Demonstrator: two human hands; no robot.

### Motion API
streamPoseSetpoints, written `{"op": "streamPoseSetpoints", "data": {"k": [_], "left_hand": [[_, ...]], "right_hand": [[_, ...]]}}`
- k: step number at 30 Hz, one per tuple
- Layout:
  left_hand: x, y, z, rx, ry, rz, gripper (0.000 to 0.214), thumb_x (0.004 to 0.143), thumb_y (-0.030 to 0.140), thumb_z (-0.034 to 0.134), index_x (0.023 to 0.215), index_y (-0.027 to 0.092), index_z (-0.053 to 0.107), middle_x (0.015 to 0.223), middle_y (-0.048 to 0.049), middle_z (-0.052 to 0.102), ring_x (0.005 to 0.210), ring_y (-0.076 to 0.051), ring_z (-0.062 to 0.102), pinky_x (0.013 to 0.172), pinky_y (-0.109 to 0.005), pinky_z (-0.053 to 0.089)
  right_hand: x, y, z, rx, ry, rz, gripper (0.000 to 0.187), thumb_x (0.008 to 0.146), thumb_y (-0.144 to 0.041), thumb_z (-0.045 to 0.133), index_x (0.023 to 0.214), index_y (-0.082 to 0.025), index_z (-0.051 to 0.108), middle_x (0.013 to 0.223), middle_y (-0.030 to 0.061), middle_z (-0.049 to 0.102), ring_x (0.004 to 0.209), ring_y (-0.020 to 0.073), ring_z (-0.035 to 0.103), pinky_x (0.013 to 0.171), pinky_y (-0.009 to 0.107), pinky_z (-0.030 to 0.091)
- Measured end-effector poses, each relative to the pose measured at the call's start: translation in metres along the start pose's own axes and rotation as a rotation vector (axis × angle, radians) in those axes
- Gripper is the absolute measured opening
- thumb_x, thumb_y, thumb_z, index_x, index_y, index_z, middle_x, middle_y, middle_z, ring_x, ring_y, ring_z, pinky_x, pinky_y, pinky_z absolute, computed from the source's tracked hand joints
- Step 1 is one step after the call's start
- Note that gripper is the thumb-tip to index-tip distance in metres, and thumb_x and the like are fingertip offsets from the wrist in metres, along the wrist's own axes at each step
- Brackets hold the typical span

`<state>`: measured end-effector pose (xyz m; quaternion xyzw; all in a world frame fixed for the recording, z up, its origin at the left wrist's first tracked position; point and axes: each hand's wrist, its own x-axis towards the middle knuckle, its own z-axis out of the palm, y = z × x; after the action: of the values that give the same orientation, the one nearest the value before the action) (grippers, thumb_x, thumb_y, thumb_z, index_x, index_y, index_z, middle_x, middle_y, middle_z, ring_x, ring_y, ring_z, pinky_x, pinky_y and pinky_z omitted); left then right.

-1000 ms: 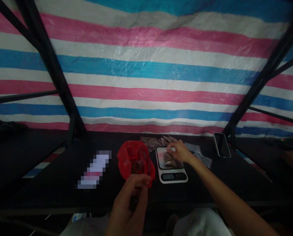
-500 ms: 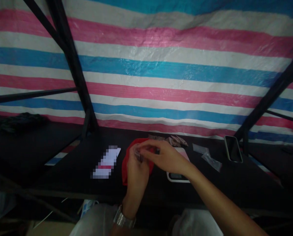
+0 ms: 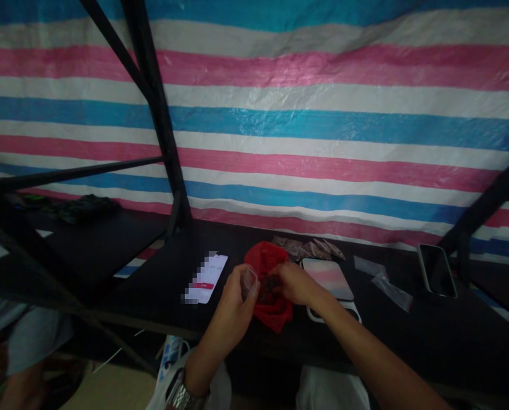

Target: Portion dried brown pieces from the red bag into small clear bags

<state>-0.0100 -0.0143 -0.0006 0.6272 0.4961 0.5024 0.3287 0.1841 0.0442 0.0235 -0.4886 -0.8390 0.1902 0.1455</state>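
Note:
My left hand (image 3: 239, 299) is closed on a small clear plastic bag (image 3: 249, 281), its mouth held up at the left side of a red bag (image 3: 275, 316). The red bag lies open on the black table and holds loose dark brown bits (image 3: 268, 289). My right hand (image 3: 295, 283) reaches into it from the right, fingers curled down into the bits; the fingertips are hidden. Just right of the red bag is a small digital scale (image 3: 329, 279) with a flat, shiny top, partly covered by my right forearm.
Several filled clear packets (image 3: 312, 249) lie behind the scale. Flat clear plastic bags (image 3: 382, 282) and a dark-screened phone (image 3: 437, 270) are to the right. A lit phone (image 3: 206, 279) lies left. Black frame posts (image 3: 163, 125) stand at both sides; a person's leg (image 3: 36, 341) shows lower left.
My right hand has left the clear plastic bag at my left hand and moved down into the red bag. More of the red bag and its contents shows. The view has shifted left.

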Motion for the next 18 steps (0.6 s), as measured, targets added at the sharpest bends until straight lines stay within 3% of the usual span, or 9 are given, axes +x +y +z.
{"op": "streamPoseSetpoints", "data": {"k": [2,6,11,18], "left_hand": [[0.009,-0.002,0.004,0.014,-0.043,0.01,0.026,0.095,0.039,0.056,0.115,0.023,0.057,0.097,-0.0041,0.068,0.089,-0.022,0.067,0.083,-0.036,0.053],[0.024,-0.004,0.012,0.06,-0.006,0.005,0.017,0.09,0.028,0.059,0.106,0.024,0.058,0.088,-0.0027,0.07,0.081,-0.022,0.068,0.077,-0.035,0.051],[0.032,-0.007,0.027,0.114,0.026,0.011,0.02,0.085,0.023,0.068,0.104,0.024,0.06,0.09,-0.0026,0.073,0.087,-0.024,0.072,0.079,-0.035,0.052],[0.04,0.004,0.039,0.122,-0.01,0.087,0.027,0.079,0.013,0.071,0.103,0.023,0.064,0.101,-0.0073,0.075,0.104,-0.031,0.072,0.097,-0.046,0.05]], "right_hand": [[-0.001,0.005,0.0,0.063,0.035,0.016,0.026,0.078,-0.005,0.077,0.098,-0.02,0.082,0.097,0.0076,0.083,0.095,0.0256,0.077,0.087,0.033,0.055],[-0.004,0.007,-0.009,0.215,0.158,0.027,0.036,0.086,-0.011,0.072,0.122,-0.017,0.076,0.112,0.0082,0.082,0.095,0.0213,0.077,0.087,0.032,0.058],[-0.014,-0.007,-0.036,0.501,0.259,-0.011,0.031,0.087,-0.014,0.071,0.117,-0.02,0.079,0.111,0.0062,0.081,0.091,0.0204,0.075,0.084,0.034,0.06],[-0.023,-0.032,-0.054,0.014,0.192,-0.23,0.046,0.087,0.001,0.069,0.125,-0.023,0.077,0.128,0.0098,0.072,0.119,0.0244,0.069,0.109,0.042,0.052]]}}
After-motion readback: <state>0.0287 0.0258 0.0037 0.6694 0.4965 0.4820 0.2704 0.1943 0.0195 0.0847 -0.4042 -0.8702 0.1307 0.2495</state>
